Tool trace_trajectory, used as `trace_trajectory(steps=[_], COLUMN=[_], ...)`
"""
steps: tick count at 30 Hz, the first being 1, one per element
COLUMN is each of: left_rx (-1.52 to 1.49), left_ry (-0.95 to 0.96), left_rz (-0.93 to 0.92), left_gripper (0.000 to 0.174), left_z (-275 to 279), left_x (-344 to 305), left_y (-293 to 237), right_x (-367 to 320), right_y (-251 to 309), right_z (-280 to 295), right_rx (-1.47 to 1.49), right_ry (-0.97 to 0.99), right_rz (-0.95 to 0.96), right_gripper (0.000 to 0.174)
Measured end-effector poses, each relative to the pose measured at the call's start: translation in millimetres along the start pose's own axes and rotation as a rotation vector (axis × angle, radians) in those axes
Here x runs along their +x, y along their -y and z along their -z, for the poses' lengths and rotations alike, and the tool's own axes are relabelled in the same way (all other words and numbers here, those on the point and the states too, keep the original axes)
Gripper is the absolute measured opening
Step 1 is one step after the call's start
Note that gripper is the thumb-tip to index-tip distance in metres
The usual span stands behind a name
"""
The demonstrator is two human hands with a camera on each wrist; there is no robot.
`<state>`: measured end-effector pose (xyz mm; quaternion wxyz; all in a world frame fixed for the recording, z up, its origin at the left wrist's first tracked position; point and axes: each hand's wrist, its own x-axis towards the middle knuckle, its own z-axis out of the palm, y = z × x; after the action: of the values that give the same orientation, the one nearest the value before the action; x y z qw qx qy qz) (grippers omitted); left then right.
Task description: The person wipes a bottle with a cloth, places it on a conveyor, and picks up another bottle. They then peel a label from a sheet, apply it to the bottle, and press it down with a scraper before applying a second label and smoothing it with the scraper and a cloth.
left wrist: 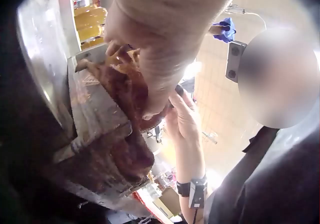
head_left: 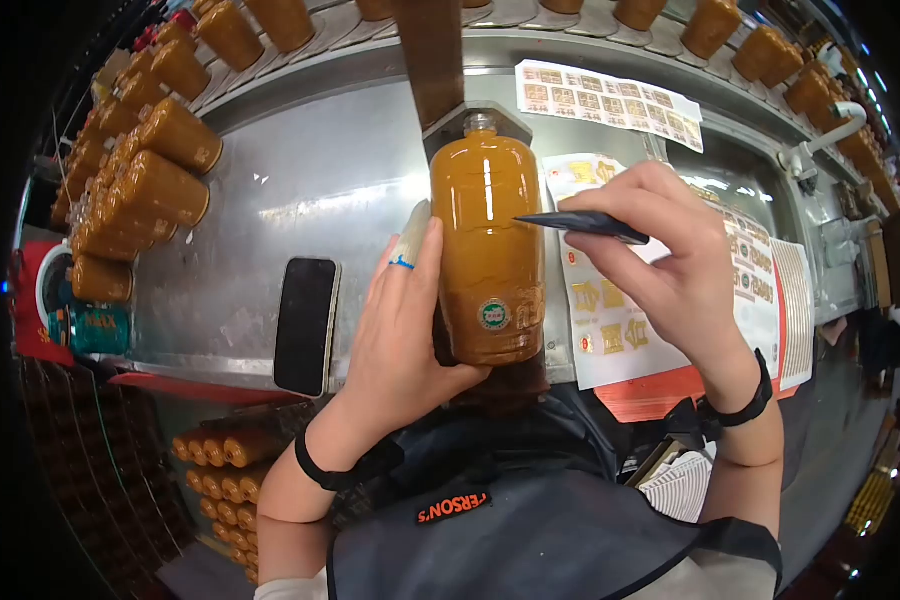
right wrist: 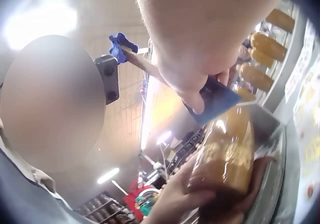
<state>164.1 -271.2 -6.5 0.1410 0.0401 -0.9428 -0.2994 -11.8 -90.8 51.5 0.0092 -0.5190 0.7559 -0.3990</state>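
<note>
An amber-brown bottle lies in the middle of the head view, its bare neck pointing away from the person. A small round green-and-white sticker sits low on its face. My left hand holds the bottle, fingers along its left side and thumb by the base. Between the thumb and fingers of my right hand is a thin dark scraper, seen edge-on, its tip over the bottle's right side. The right wrist view shows the scraper's flat blue-black face close by the bottle.
A metal support stands behind the bottle's neck. Left of the left hand lies a phone. Gold sticker sheets cover the right side, with another sheet at the back. Many similar bottles line the left and far edges.
</note>
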Motion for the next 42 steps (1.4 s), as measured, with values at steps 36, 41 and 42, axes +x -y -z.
trace_trajectory(steps=[36,41,42], left_rx=[-0.386,-0.421,-0.435], left_ry=[-0.104,-0.007,0.013], left_rz=[-0.027,0.093,0.125], left_gripper=[0.135,0.132,0.132], left_z=[-25.5,-19.5,-17.7], left_x=[-9.4,-6.3,-5.4], left_y=[22.1,16.6,17.0], right_x=[-47.7,0.4,7.7], right_y=[33.8,10.6,11.5], right_z=[-19.8,-15.0,-11.2], right_rx=[0.164,-0.075,-0.121], right_ry=[0.047,-0.022,-0.045], right_rz=[-0.241,-0.165,-0.114], right_gripper=[0.023,0.021,0.020])
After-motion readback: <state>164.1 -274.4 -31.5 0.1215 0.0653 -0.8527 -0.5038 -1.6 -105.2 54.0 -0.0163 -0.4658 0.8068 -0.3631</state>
